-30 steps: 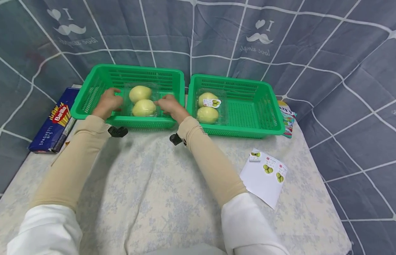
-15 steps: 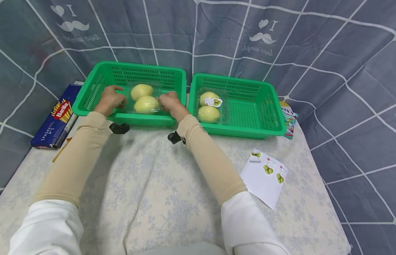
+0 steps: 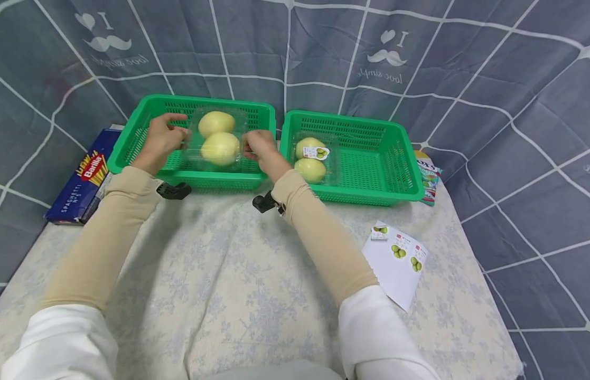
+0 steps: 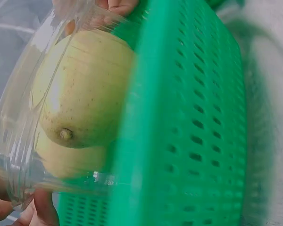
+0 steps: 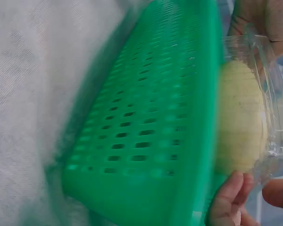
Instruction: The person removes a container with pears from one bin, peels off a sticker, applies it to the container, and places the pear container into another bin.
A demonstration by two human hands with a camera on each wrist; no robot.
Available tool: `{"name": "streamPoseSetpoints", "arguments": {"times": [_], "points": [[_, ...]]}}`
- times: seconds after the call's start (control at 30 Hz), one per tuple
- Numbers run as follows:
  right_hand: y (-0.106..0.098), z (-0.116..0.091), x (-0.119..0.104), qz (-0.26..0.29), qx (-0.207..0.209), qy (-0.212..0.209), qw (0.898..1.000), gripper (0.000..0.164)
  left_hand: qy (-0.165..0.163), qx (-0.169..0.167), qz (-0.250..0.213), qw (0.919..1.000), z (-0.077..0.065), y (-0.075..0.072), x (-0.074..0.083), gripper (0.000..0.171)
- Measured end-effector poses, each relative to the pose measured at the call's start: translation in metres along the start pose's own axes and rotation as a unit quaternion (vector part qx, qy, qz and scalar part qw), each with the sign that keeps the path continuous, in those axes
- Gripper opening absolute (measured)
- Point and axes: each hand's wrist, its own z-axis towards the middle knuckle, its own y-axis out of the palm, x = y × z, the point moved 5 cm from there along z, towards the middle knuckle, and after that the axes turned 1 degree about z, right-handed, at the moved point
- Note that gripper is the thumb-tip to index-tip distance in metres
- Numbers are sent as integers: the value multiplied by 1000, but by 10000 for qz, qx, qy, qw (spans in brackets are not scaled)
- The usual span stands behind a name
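A clear plastic box (image 3: 241, 119) with two pale yellow melons (image 3: 221, 149) inside is held up in the left green basket (image 3: 209, 181). My left hand (image 3: 161, 138) pinches the box at its left edge; my right hand (image 3: 265, 150) grips the opposite edge. In the left wrist view, a melon (image 4: 85, 89) shows through the plastic beside the basket's rim, with thumb and fingers (image 4: 45, 207) at the lid edge. The right wrist view shows right-hand fingers (image 5: 228, 197) under the box's side. Parts of both hands are hidden behind the box and basket.
A second green basket (image 3: 354, 198) on the right holds another box of two melons (image 3: 310, 170) bearing a fruit label (image 3: 316, 153). A label sheet (image 3: 394, 264) lies at the right. A Barilla spaghetti box (image 3: 83, 182) stands left, and a snack packet (image 3: 430, 179) behind the right basket.
Both hands have raised the melon box from low in the left basket to nearer its rim. It looks larger and sits slightly further right.
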Motion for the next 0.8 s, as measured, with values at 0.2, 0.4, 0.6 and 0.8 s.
{"name": "streamPoseSetpoints", "arguments": {"times": [0.2, 0.4, 0.6, 0.8], "points": [[-11, -9, -12, 80, 67, -96, 9999, 25, 105, -242, -105, 9996, -13, 1, 19, 54], [-25, -22, -19, -83, 163, -430, 9989, 29, 379, -366, -35, 9986, -32, 12, 33, 51], [-39, -44, -23, -337, 230, -765, 9962, 21, 837, -405, -41, 9957, -55, 19, 43, 49], [-52, -70, -24, -580, 167, -983, 9933, 20, 1124, -576, -148, 9919, -81, 21, 52, 49]]}}
